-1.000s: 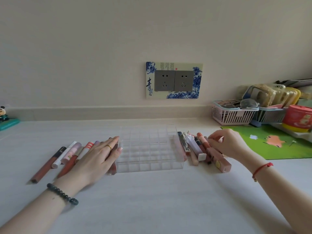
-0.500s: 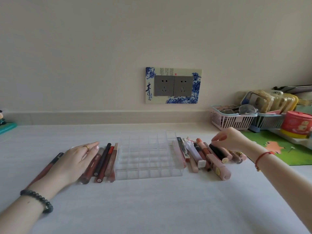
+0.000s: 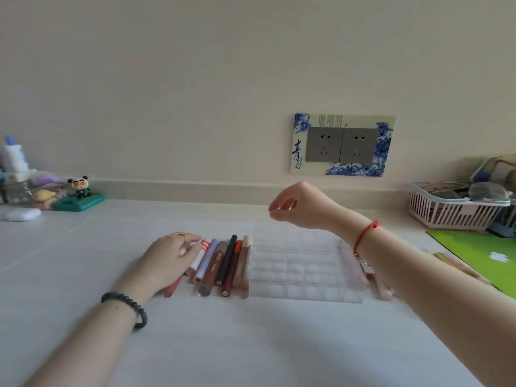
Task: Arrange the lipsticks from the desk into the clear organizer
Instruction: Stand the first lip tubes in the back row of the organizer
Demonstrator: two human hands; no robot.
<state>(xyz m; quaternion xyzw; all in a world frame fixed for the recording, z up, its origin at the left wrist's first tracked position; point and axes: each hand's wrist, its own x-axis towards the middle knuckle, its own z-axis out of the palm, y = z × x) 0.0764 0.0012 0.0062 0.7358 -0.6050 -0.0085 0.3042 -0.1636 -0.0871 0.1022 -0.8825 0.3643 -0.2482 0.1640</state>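
Note:
The clear organizer (image 3: 304, 296), a gridded tray with empty cells, sits mid-desk. Several lipsticks (image 3: 223, 263) lie side by side against its left wall. My left hand (image 3: 170, 258) rests flat on the leftmost ones, fingers extended, gripping nothing. My right hand (image 3: 301, 208) hovers in the air above the organizer's far left corner, fingers curled and pinched together with nothing visible in them. More lipsticks (image 3: 360, 272) lie along the organizer's right side, mostly hidden behind my right forearm.
A pink basket (image 3: 452, 210) and a green mat (image 3: 480, 252) are at the right. A panda figure (image 3: 81, 188), a white case (image 3: 22, 214) and bottles stand at the far left. A wall socket (image 3: 342, 145) is behind the desk.
My right hand has lifted off the right-hand lipsticks and swung left above the organizer. My left hand has stayed on the left row. The view has turned to the left.

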